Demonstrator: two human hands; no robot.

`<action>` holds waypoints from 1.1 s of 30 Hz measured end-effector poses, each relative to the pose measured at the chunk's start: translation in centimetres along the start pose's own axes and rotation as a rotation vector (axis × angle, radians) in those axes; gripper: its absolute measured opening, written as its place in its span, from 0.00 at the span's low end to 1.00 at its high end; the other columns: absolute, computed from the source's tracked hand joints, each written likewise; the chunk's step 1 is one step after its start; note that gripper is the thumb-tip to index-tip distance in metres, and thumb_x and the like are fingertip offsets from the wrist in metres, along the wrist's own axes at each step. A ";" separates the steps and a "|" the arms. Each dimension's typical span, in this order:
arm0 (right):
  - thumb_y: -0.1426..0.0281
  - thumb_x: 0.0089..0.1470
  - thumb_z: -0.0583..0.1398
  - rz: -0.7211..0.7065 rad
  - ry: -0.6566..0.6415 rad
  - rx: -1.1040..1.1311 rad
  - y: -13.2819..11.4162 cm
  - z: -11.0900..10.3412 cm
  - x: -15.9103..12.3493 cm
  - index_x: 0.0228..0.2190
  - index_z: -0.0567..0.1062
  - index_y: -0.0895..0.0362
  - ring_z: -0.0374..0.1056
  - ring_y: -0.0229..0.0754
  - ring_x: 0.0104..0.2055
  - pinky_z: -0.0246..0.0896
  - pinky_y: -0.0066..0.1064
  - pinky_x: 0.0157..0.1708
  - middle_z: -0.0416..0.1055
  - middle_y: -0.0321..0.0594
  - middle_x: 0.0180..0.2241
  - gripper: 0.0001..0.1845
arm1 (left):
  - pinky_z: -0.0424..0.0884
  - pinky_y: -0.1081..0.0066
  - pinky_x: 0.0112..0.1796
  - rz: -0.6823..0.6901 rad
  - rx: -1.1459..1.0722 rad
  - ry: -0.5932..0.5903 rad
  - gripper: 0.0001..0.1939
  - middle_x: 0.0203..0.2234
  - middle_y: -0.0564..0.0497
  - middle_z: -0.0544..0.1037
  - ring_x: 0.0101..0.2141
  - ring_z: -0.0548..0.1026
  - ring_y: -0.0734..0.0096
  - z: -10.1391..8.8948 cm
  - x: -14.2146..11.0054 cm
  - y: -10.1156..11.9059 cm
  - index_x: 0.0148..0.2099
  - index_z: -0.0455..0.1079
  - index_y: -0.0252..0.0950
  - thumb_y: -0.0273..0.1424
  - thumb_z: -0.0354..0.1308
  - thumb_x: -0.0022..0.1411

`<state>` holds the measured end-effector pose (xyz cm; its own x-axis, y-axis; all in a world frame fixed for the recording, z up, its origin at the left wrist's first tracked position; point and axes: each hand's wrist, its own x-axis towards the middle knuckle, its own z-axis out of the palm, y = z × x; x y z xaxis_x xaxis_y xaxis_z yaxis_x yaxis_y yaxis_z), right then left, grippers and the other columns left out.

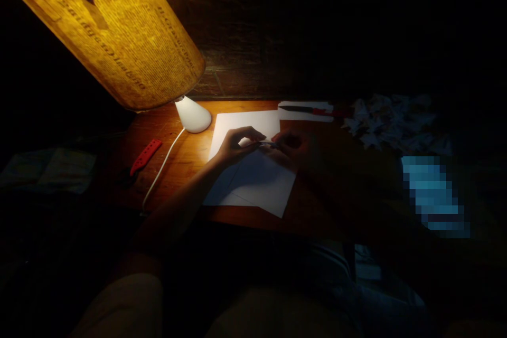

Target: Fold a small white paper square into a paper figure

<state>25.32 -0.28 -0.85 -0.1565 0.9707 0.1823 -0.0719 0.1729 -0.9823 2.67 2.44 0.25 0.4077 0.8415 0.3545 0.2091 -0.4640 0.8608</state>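
Over the white sheet of paper (257, 182), my left hand (237, 143) and my right hand (296, 149) meet fingertip to fingertip. Between them is a small thin pale strip (268, 143), seen nearly edge-on, too dim to tell its material. The thumb and fingers of each hand are closed on one end of it. My right hand lies mostly in shadow. The sheet carries a few thin lines near its lower left and rests flat on the wooden table (178, 169). Behind the hands, a dark-bladed knife (301, 110) with a red handle lies across a stack of white paper (327, 118).
A lit lamp with a yellow printed shade (130, 31) and white base (194, 116) stands at the left, its cord (162, 166) running forward. A red-handled tool (146, 157) lies beside the cord. Many crumpled or folded paper pieces (390, 122) are heaped at the right, near a blurred bluish screen (433, 195).
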 end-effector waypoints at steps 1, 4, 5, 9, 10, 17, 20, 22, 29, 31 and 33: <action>0.50 0.47 0.76 -0.009 0.010 -0.003 -0.1 0.1 0.0 0.28 0.80 0.51 0.74 0.42 0.34 0.71 0.36 0.36 0.80 0.39 0.31 0.20 | 0.77 0.71 0.41 0.007 -0.007 -0.003 0.12 0.36 0.45 0.86 0.36 0.83 0.68 0.0 0.0 -0.1 0.42 0.84 0.36 0.39 0.73 0.62; 0.46 0.47 0.74 -0.019 0.028 -0.023 -0.4 0.4 -0.2 0.28 0.80 0.51 0.73 0.42 0.32 0.69 0.35 0.33 0.79 0.39 0.30 0.23 | 0.78 0.69 0.41 -0.002 -0.019 -0.006 0.14 0.36 0.44 0.87 0.36 0.83 0.67 -0.1 0.0 -0.5 0.41 0.84 0.36 0.41 0.73 0.62; 0.46 0.47 0.74 -0.018 0.034 -0.028 -0.5 0.5 -0.3 0.28 0.79 0.52 0.73 0.42 0.32 0.69 0.35 0.33 0.79 0.39 0.30 0.23 | 0.78 0.69 0.41 -0.009 -0.017 -0.006 0.15 0.36 0.44 0.87 0.36 0.84 0.67 -0.1 0.0 -0.6 0.41 0.84 0.36 0.42 0.73 0.62; 0.47 0.47 0.74 -0.023 0.032 -0.032 -0.7 0.6 -0.5 0.29 0.80 0.52 0.74 0.42 0.34 0.71 0.36 0.35 0.80 0.40 0.32 0.23 | 0.77 0.69 0.41 -0.017 -0.014 0.003 0.19 0.36 0.43 0.87 0.37 0.83 0.66 -0.2 0.0 -0.9 0.42 0.84 0.35 0.47 0.74 0.61; 0.47 0.47 0.74 -0.028 0.035 -0.035 -0.8 0.6 -0.6 0.29 0.80 0.52 0.75 0.42 0.34 0.71 0.36 0.35 0.80 0.40 0.32 0.22 | 0.77 0.69 0.41 -0.019 -0.019 0.005 0.20 0.36 0.43 0.87 0.37 0.83 0.66 -0.2 0.0 -1.0 0.42 0.84 0.34 0.48 0.74 0.61; 0.59 0.49 0.74 -0.077 0.012 -0.050 -0.4 0.0 -0.2 0.30 0.80 0.51 0.77 0.45 0.38 0.75 0.40 0.42 0.82 0.40 0.37 0.12 | 0.76 0.73 0.40 -0.043 -0.075 0.012 0.23 0.38 0.44 0.85 0.38 0.82 0.68 0.0 -0.1 -1.0 0.48 0.82 0.34 0.45 0.75 0.59; 0.62 0.51 0.72 -0.102 -0.017 -0.044 -0.2 -0.3 0.0 0.30 0.80 0.50 0.79 0.46 0.42 0.76 0.42 0.47 0.83 0.41 0.39 0.08 | 0.76 0.73 0.39 -0.054 -0.067 0.009 0.21 0.37 0.46 0.84 0.38 0.81 0.68 0.1 -0.1 -1.0 0.47 0.81 0.34 0.41 0.75 0.58; 0.64 0.51 0.71 -0.119 -0.024 -0.040 -0.1 -0.4 0.1 0.30 0.80 0.50 0.79 0.45 0.43 0.77 0.42 0.48 0.83 0.41 0.40 0.06 | 0.76 0.73 0.39 -0.046 -0.059 0.016 0.19 0.36 0.46 0.84 0.38 0.81 0.67 0.1 -0.1 -1.0 0.46 0.81 0.34 0.40 0.75 0.56; 0.67 0.56 0.70 -0.213 -0.066 -0.100 -0.3 -0.4 0.0 0.30 0.81 0.50 0.80 0.45 0.43 0.78 0.42 0.47 0.83 0.41 0.40 0.04 | 0.76 0.71 0.41 0.009 -0.054 0.044 0.18 0.36 0.46 0.84 0.36 0.81 0.69 0.0 -0.1 -1.3 0.44 0.81 0.34 0.39 0.77 0.57; 0.66 0.56 0.71 -0.288 -0.085 -0.182 -0.3 -0.5 0.0 0.31 0.82 0.49 0.80 0.46 0.44 0.78 0.43 0.47 0.84 0.40 0.41 0.04 | 0.77 0.70 0.42 0.015 -0.108 0.053 0.20 0.36 0.47 0.84 0.36 0.81 0.70 0.1 0.0 -1.2 0.45 0.80 0.34 0.40 0.78 0.56; 0.66 0.58 0.70 -0.370 -0.110 -0.271 -0.4 -0.7 0.1 0.33 0.82 0.48 0.80 0.46 0.45 0.77 0.44 0.49 0.84 0.39 0.42 0.03 | 0.77 0.71 0.42 -0.003 -0.168 0.063 0.22 0.35 0.48 0.83 0.35 0.81 0.70 0.1 0.1 -1.1 0.46 0.79 0.34 0.41 0.79 0.55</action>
<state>26.03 -0.18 -0.49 -0.2731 0.8146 0.5117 0.1154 0.5558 -0.8232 2.56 2.95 -0.69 0.3494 0.8610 0.3695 0.0564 -0.4130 0.9090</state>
